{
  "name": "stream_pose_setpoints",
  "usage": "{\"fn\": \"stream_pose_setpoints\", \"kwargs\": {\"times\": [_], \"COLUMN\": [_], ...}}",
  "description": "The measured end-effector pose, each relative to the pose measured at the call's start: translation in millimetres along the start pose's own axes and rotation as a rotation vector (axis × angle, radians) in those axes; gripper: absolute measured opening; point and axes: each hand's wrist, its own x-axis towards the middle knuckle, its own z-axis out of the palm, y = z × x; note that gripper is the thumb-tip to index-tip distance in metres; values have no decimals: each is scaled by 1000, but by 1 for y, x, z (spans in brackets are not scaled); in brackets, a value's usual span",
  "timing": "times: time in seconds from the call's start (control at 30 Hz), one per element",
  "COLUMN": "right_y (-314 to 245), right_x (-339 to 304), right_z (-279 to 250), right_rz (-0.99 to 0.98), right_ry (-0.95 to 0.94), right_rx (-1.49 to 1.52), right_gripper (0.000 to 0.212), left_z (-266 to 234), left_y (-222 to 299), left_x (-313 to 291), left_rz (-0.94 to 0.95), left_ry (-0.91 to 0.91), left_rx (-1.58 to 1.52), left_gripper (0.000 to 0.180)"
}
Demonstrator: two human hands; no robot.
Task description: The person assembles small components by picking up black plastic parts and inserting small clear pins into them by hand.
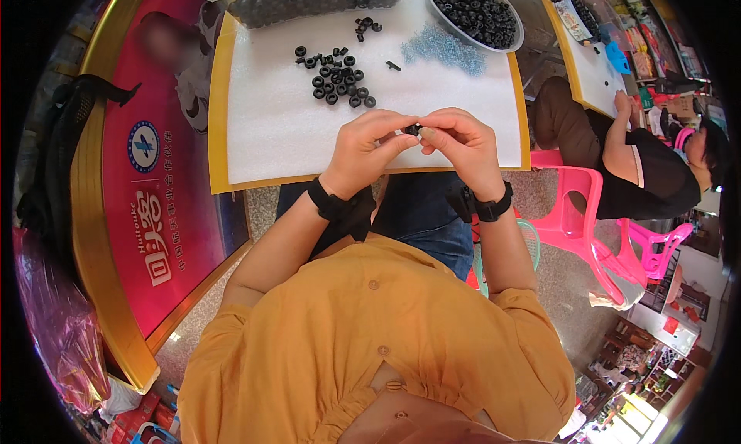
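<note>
Above the near edge of the white-topped table [270,128], my left hand [370,147] and my right hand [463,143] meet fingertip to fingertip. Both pinch a small black plastic part [413,130], mostly covered by the fingers. Just beyond my left hand lies a loose group of black ring-shaped parts [332,87], with a few smaller black pieces among them. A single thin black piece [394,65] lies farther off, and a small cluster of black pieces [361,35] sits behind it.
A clear bin of dark parts [309,4] stands at the far edge. Beside a heap of tiny pale-blue pieces [444,49] is a bowl of black rings [519,41]. Left is a pink gold-framed board [177,212]; right, a pink plastic chair [567,205] and another person [648,158] at a table.
</note>
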Motion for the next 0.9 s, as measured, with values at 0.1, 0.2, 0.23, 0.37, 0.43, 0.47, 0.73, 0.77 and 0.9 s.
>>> {"fn": "stream_pose_setpoints", "kwargs": {"times": [0.1,0.2,0.23,0.37,0.43,0.47,0.73,0.77,0.9], "right_y": [-1,-3,-3,2,3,3,16,18,21], "right_x": [0,1,1,1,2,2,-2,-3,-6], "right_z": [-3,-6,-6,-11,-11,-11,-6,-4,5], "right_rz": [-12,-4,6,68,309,309,490,492,453], "right_ry": [-34,-75,-90,-101,-85,-86,-219,-219,-186], "right_rx": [-6,1,25,102,284,284,541,543,608], "right_gripper": [14,13,13,16,22,22,20,20,12], "left_z": [1,1,1,0,0,0,-4,-4,-5], "left_y": [-1,0,0,0,0,0,-1,0,1], "left_x": [0,0,0,0,0,-1,-2,-2,-1], "left_rz": [35,30,30,56,67,78,87,66,35], "left_ry": [14,-5,-6,-30,-31,-42,-120,-128,-159], "left_rx": [1,-8,-9,-12,-8,-33,-109,-131,-134], "left_gripper": [28,27,27,27,28,28,32,32,30]}}
